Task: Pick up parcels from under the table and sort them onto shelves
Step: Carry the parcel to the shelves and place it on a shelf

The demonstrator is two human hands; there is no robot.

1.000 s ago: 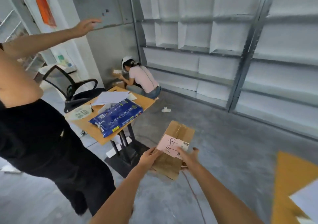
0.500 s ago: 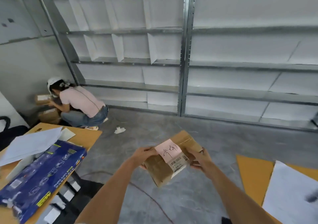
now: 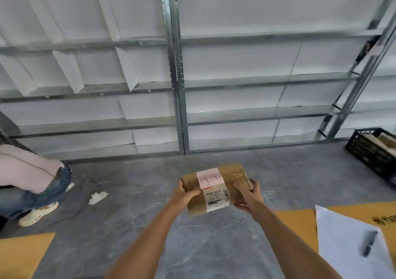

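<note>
Head view: you are holding a brown cardboard parcel [image 3: 216,187] out in front of you above the grey floor [image 3: 139,193], your left hand [image 3: 184,193] closing around its left end and your right hand [image 3: 248,195] gripping its right end. A pink note [image 3: 209,178] and a barcode label [image 3: 216,197] are facing up. Metal shelves [image 3: 257,79] are standing ahead; a worktop [image 3: 300,218] corner is showing at lower right.
</note>
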